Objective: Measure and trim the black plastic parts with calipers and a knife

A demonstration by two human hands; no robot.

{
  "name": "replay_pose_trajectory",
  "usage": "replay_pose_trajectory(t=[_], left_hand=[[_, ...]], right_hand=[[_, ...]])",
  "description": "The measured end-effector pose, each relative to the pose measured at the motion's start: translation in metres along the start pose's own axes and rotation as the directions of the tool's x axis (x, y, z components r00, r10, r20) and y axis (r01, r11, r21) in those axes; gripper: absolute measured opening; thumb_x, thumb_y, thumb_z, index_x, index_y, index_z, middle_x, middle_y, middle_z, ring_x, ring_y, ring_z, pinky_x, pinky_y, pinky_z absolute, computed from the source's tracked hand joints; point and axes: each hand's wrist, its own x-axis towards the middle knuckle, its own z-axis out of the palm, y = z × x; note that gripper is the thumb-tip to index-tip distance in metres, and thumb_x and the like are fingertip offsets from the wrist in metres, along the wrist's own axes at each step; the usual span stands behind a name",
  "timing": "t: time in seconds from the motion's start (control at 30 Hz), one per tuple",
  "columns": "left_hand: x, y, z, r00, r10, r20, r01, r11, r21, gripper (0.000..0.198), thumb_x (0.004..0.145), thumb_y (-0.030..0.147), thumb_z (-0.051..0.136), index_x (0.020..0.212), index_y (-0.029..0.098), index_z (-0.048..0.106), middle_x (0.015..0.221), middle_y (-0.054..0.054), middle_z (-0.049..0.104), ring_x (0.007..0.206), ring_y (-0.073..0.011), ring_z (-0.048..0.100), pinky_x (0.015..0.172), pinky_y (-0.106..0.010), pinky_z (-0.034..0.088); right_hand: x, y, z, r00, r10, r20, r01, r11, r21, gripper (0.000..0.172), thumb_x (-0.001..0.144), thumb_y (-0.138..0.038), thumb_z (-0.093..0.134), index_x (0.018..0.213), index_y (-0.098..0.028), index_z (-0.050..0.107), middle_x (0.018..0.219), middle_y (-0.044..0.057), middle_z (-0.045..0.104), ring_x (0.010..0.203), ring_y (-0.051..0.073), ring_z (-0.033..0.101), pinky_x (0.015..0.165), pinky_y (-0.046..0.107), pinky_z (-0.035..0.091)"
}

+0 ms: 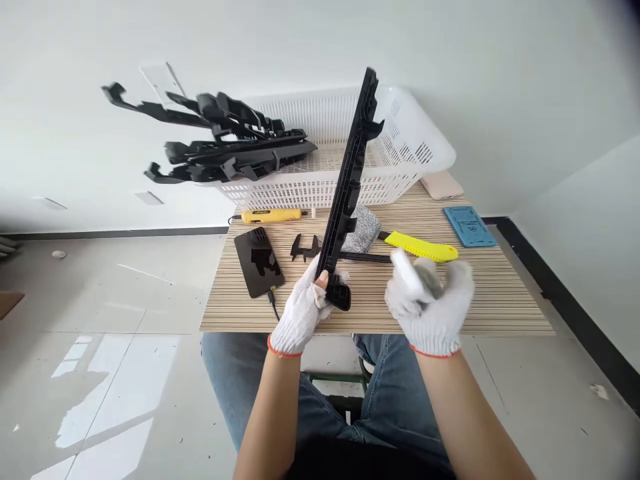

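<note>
My left hand (pixel 301 305), in a white knit glove, is closed round the lower end of a long black plastic trim strip (pixel 349 175). The strip tilts upward, its far end in front of the basket, with clips and ribs along one side. To the right, my gloved right hand (pixel 434 313) grips a small white and grey object (pixel 411 277) above the table. Motion blurs that object, so its kind is unclear; it is apart from the strip. Behind the strip lie black calipers (pixel 367 257) and a mottled grey cloth (pixel 365 230).
A white plastic basket (pixel 423 150) at the back holds several black trim strips (pixel 240 150) jutting out leftward. On the striped table (pixel 500 300) lie a black phone (pixel 259 263) with a cable, a yellow corded tool (pixel 273 215), a yellow serrated-edged tool (pixel 423 247) and a blue card (pixel 469 227).
</note>
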Motion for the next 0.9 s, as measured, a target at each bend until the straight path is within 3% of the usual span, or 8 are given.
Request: replay_pose_trajectory(t=[0.1,0.2,0.3,0.47,0.57,0.63,0.73,0.9], left_hand=[[0.003,-0.002,-0.001,1.0,0.011,-0.006,-0.012,1.0,-0.019,0.065,0.076,0.049,0.091,0.13,0.018,0.071,0.075,0.003,0.064,0.046,-0.0017,0.031,0.04,-0.015,0.027],[0.007,-0.004,-0.001,0.996,-0.034,-0.076,0.029,0.997,-0.067,0.046,0.078,0.031,0.088,0.12,0.018,0.074,0.06,0.009,0.049,0.043,-0.0021,0.029,0.041,-0.015,0.024],[0.008,-0.003,-0.001,0.994,-0.039,-0.104,0.027,0.993,-0.114,0.029,0.077,0.021,0.084,0.103,0.018,0.073,0.056,0.012,0.041,0.042,-0.0021,0.027,0.04,-0.014,0.02],[0.003,0.0,-0.003,0.992,-0.034,-0.118,0.015,0.987,-0.158,0.023,0.074,0.017,0.085,0.089,0.018,0.068,0.056,0.012,0.042,0.04,-0.0007,0.025,0.038,-0.013,0.019],[0.002,0.001,-0.003,0.992,-0.036,-0.118,0.014,0.983,-0.185,0.021,0.076,0.014,0.084,0.088,0.018,0.067,0.059,0.01,0.047,0.04,0.0,0.029,0.038,-0.011,0.021],[0.003,0.001,-0.002,0.991,-0.043,-0.13,0.016,0.98,-0.198,0.02,0.08,0.016,0.084,0.089,0.018,0.067,0.061,0.01,0.049,0.04,-0.0002,0.032,0.038,-0.011,0.022],[0.005,0.001,-0.001,0.986,-0.052,-0.161,0.016,0.976,-0.215,0.015,0.092,0.025,0.078,0.096,0.016,0.066,0.066,0.009,0.054,0.041,-0.0017,0.036,0.037,-0.013,0.027],[0.007,0.001,-0.004,0.976,-0.067,-0.208,0.013,0.968,-0.25,0.021,0.103,0.034,0.068,0.098,0.014,0.065,0.072,0.007,0.057,0.045,-0.0028,0.04,0.038,-0.015,0.032]], right_hand=[[0.001,0.009,0.005,0.976,0.14,0.166,-0.082,0.946,-0.314,0.057,0.07,-0.063,0.085,0.06,-0.025,0.044,0.056,-0.005,0.04,0.05,0.011,0.033,0.044,0.025,0.027],[0.005,0.017,0.012,0.996,0.011,0.086,0.025,0.914,-0.404,0.055,0.071,-0.05,0.087,0.064,-0.025,0.038,0.057,-0.008,0.037,0.051,0.009,0.031,0.046,0.023,0.027],[0.008,0.019,0.015,0.993,-0.11,0.031,0.112,0.897,-0.428,0.05,0.077,-0.052,0.079,0.071,-0.027,0.036,0.061,-0.009,0.038,0.051,0.009,0.031,0.046,0.023,0.031],[0.006,0.013,0.008,0.983,-0.069,0.17,0.144,0.864,-0.482,0.049,0.055,-0.038,0.092,0.092,-0.025,0.062,0.083,-0.003,0.061,0.067,0.013,0.053,0.06,0.027,0.049],[0.007,0.013,0.002,0.988,-0.092,0.124,0.141,0.859,-0.491,0.059,0.068,-0.049,0.082,0.12,-0.026,0.063,0.089,-0.001,0.062,0.061,0.012,0.049,0.052,0.026,0.043],[0.008,0.017,0.001,0.989,-0.102,0.111,0.144,0.855,-0.498,0.06,0.068,-0.051,0.08,0.121,-0.026,0.064,0.09,-0.001,0.064,0.059,0.011,0.047,0.048,0.025,0.04],[0.008,0.023,0.004,0.984,-0.09,0.155,0.158,0.842,-0.515,0.061,0.054,-0.038,0.09,0.11,-0.024,0.071,0.092,0.0,0.069,0.065,0.013,0.053,0.053,0.025,0.044],[0.008,0.026,0.008,0.983,-0.17,0.063,0.179,0.855,-0.487,0.063,0.074,-0.052,0.074,0.13,-0.025,0.068,0.103,0.003,0.07,0.06,0.01,0.046,0.05,0.025,0.041]])
